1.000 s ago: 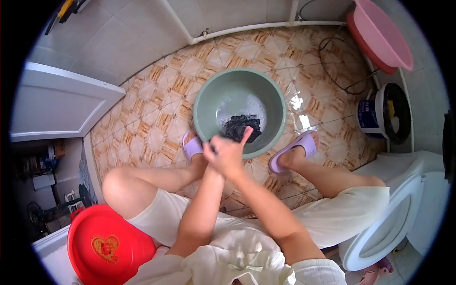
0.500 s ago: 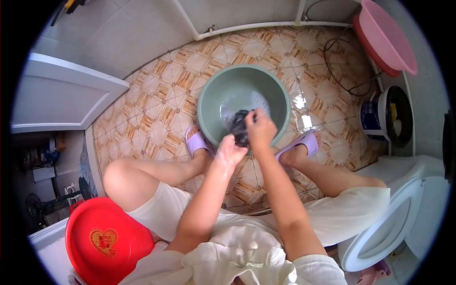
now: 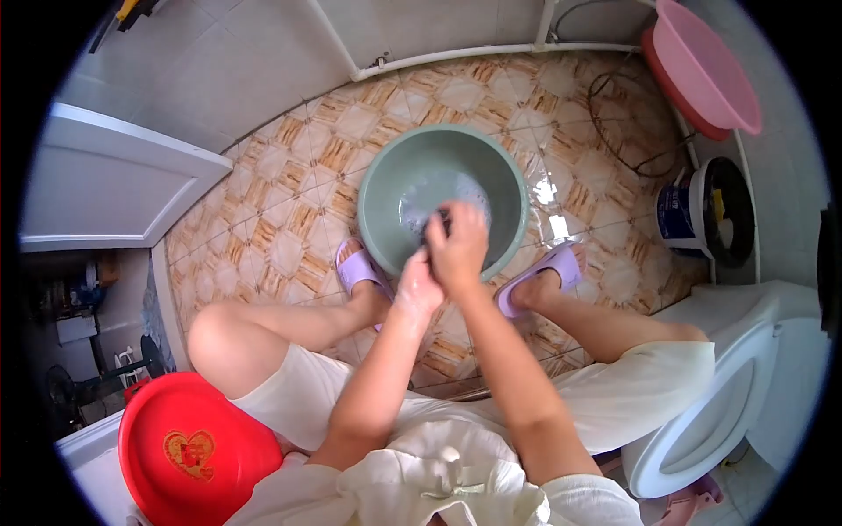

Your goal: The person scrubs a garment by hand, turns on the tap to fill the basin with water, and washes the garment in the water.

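A wet dark cloth [image 3: 436,226] is squeezed between my two hands over the near part of a green basin [image 3: 372,203]. Most of it is hidden behind my fingers. My left hand [image 3: 419,282] is closed around its lower end, with wet suds on the wrist. Lying over the cloth from the right, my right hand [image 3: 461,250] has its fingers curled onto it. Soapy water [image 3: 469,195] with white foam lies in the bottom of the basin.
The basin stands on a tiled floor between two feet in purple slippers [image 3: 358,266]. A red basin [image 3: 197,447] is at lower left, a toilet [image 3: 702,430] at lower right. Pink basins [image 3: 710,70] and a bucket [image 3: 684,210] line the right wall; a white door [image 3: 123,180] stands left.
My right hand has moved down and left over the cloth, covering more of it. The whole view has shifted slightly.
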The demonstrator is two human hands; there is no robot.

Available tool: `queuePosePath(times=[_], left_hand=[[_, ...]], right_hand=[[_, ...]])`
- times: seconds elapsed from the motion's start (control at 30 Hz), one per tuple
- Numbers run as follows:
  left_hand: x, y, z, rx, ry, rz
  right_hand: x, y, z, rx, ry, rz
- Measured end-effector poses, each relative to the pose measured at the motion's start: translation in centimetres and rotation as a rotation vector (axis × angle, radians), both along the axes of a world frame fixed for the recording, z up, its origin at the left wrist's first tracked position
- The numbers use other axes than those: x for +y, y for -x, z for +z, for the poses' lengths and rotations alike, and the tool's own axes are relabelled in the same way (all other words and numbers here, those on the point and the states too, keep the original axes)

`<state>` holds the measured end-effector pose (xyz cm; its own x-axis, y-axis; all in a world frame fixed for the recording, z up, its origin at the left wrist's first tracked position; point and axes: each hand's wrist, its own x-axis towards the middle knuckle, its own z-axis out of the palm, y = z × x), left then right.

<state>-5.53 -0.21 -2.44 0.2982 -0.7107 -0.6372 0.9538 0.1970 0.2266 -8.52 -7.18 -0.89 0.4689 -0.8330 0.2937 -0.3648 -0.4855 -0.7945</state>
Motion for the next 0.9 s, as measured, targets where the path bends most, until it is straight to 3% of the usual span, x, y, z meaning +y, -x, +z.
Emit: queuePosePath(times=[0.03,0.07,0.13,0.17,0.2,0.27,0.3,0.33,0.4,0.47,0.5,0.53,0.57,0.6,0.67,0.73,0.77,0.83,0.87,0.9], left_hand=[[1.3,-0.9,-1.8,0.090,0.610,-0.008],[0.8,-0.7,-1.6,-0.263,0.639,0.009],[1.4,-1.4,3.2,0.614,0.518,0.253],[1.3,-1.2,2.8,0.684,0.471,0.329],[1.6,-1.0,0.9,0.681,0.465,0.323],[2.2,-0.7,-3.7,0.103,0.511,0.135],[1.0,0.1,-2.3,-0.105,-0.044,0.139],[0.9,-0.2,-2.7,0.009,0.180,0.127],[1.0,-1.0,-3.3,0.150,0.224,0.092],[1.4,-1.4,-1.3,0.143,0.513,-0.042],[0.8,-0.6,-1.4,-0.145,0.443,-0.015],[1.4,-0.7,-1.6,-0.091,0.497,-0.001],[1.7,-1.0,-2.6,-0.024,0.485,-0.040],[2.1,-1.1,-3.6,0.044,0.470,-0.077],[0.8,-1.4,-1.1,0.011,-0.074,0.021],[0.8,-2.3,1.7,0.012,0.128,-0.085],[0.7,-2.4,2.9,-0.064,0.077,-0.096],[0.9,-3.3,3.8,-0.164,0.062,-0.101],[1.0,-3.9,3.9,-0.189,0.098,-0.100],[0.2,-3.6,5.5,-0.158,-0.074,0.036]], right_hand=[[1.8,0.0,1.2,0.036,-0.050,0.061],[4.4,-0.2,0.4,0.047,0.016,0.083],[7.0,0.4,2.7,0.053,0.061,0.227],[6.7,0.3,2.4,0.029,0.116,0.230],[5.9,0.1,1.9,0.003,0.174,0.234],[2.5,-0.5,-2.2,0.223,-0.079,0.067],[-0.1,-0.4,-2.7,0.241,-0.123,-0.059],[-2.0,0.0,-3.0,0.259,-0.167,-0.182],[-1.7,0.7,-1.7,0.257,-0.161,-0.159],[2.3,1.0,1.1,0.074,-0.077,-0.026],[4.2,0.8,2.8,0.200,0.157,-0.078],[5.2,0.5,3.8,0.326,0.389,-0.132],[4.4,0.6,3.4,0.325,0.391,-0.136],[3.0,1.0,2.4,0.314,0.160,-0.049],[-0.3,1.7,-0.4,0.269,-0.298,0.111],[-2.9,2.2,-4.6,0.431,-0.266,-0.157],[-3.6,3.0,-4.6,0.430,-0.267,-0.164],[-4.6,3.9,-4.5,0.420,-0.507,-0.064],[-4.3,4.0,-5.4,0.416,-0.504,-0.064],[-3.5,4.2,-7.2,0.182,-0.544,0.113]])
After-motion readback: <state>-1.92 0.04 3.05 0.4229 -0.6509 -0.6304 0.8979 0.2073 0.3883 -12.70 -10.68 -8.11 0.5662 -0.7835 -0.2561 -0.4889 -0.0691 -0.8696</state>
